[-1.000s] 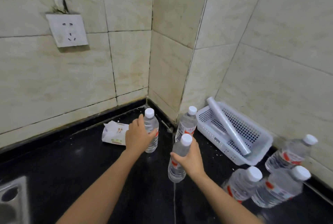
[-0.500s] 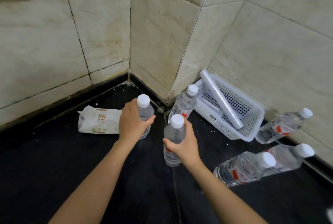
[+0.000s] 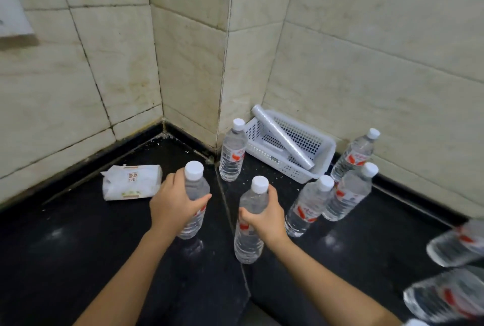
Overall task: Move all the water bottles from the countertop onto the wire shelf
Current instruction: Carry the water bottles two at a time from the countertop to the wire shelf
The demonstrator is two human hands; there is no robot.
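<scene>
My left hand (image 3: 176,207) grips a clear water bottle (image 3: 195,189) with a white cap, held upright just above the black countertop (image 3: 78,247). Around a second bottle (image 3: 251,234) of the same kind my right hand (image 3: 267,215) is wrapped at the neck. Another bottle (image 3: 232,154) stands by the wall corner. To the right stand three more bottles (image 3: 307,207) (image 3: 348,194) (image 3: 353,154). Blurred bottles (image 3: 455,247) (image 3: 445,297) show at the right edge. No wire shelf is in view.
A white plastic basket (image 3: 324,158) with a roll of clear film (image 3: 281,137) sits against the right wall. A pack of tissues (image 3: 131,181) lies on the counter to the left. Tiled walls close the corner behind.
Both hands have drawn back toward me and lifted with their bottles. The view has swung right and down, bringing more bottles into sight at the right edge.
</scene>
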